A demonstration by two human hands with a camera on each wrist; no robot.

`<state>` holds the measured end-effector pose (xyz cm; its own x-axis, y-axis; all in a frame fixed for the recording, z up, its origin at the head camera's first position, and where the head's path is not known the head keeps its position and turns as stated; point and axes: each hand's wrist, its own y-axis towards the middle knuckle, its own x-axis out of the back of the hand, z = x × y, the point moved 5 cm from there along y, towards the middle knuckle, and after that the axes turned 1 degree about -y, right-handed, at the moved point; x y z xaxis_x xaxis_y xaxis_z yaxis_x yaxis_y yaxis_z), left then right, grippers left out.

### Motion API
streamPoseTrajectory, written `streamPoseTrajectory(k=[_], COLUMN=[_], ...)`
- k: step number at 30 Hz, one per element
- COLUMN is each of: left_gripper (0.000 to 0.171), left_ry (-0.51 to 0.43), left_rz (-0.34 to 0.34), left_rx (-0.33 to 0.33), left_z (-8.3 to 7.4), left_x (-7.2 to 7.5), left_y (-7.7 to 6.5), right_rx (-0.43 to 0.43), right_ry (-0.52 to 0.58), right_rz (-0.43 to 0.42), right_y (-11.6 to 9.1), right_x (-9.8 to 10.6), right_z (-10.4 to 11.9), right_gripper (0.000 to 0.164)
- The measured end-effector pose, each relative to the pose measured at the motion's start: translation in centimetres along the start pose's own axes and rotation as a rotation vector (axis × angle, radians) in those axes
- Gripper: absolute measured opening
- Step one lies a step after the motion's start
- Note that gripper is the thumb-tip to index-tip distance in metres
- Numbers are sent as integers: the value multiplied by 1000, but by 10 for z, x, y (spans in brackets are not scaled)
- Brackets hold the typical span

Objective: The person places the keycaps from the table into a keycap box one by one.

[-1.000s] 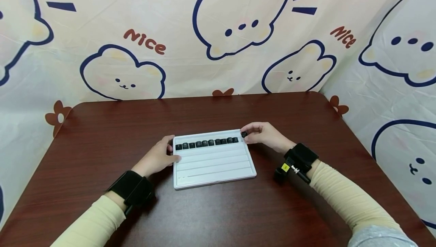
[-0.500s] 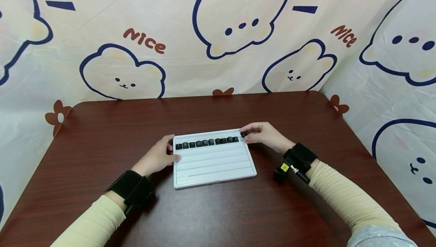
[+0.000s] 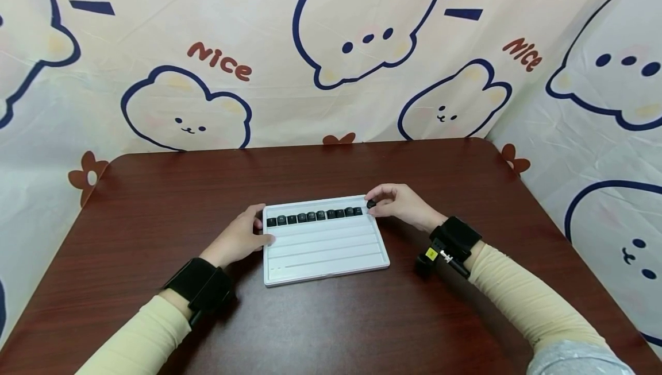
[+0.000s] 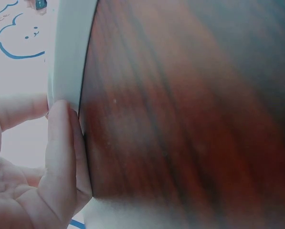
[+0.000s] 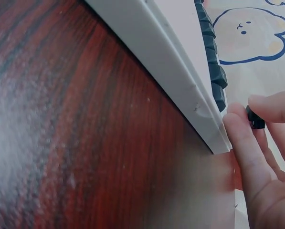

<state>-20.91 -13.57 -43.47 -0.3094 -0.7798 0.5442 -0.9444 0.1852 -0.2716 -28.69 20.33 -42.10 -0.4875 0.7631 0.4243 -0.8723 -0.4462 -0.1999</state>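
Observation:
A white ridged tray point(image 3: 326, 246) lies on the table, slightly turned. Along one of its upper grooves stands a row of several black keycaps point(image 3: 311, 217). My left hand point(image 3: 239, 238) holds the tray's left side, thumb on the top face and fingers at the edge; the left wrist view shows fingertips point(image 4: 61, 112) against the white rim. At the tray's upper right corner, my right hand point(image 3: 400, 205) pinches a single black keycap point(image 5: 255, 118) between thumb and finger. That keycap is just beyond the right end of the row. Part of it is covered by the fingers.
The dark brown wooden table point(image 3: 320, 329) extends around the tray on all sides. Behind it and to the right hangs a pale cloth point(image 3: 279, 30) with cartoon prints. A black camera strap point(image 3: 199, 286) wraps the left wrist, and another strap point(image 3: 457, 240) the right.

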Motion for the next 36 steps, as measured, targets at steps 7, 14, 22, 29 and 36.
streamPoseTrajectory(k=[7,14,22,29,36], left_gripper=[77,76,76,76,77], left_ry=[-1,2,-3,5,8], left_rz=[1,4,1,1,4], left_rx=[-5,-3,0,2,5], left_z=[0,0,-1,-1,-2], left_x=[0,0,0,0,-1], left_y=[0,0,-1,0,0], right_rx=[8,23,64,59,73], right_ry=[-52,-161,-219,-205,-228], right_rz=[-14,-41,-77,-85,-88], right_y=[0,1,1,5,7], right_x=[2,1,3,3,1], right_z=[2,5,10,11,11], right_gripper=[34,24,17,16,15])
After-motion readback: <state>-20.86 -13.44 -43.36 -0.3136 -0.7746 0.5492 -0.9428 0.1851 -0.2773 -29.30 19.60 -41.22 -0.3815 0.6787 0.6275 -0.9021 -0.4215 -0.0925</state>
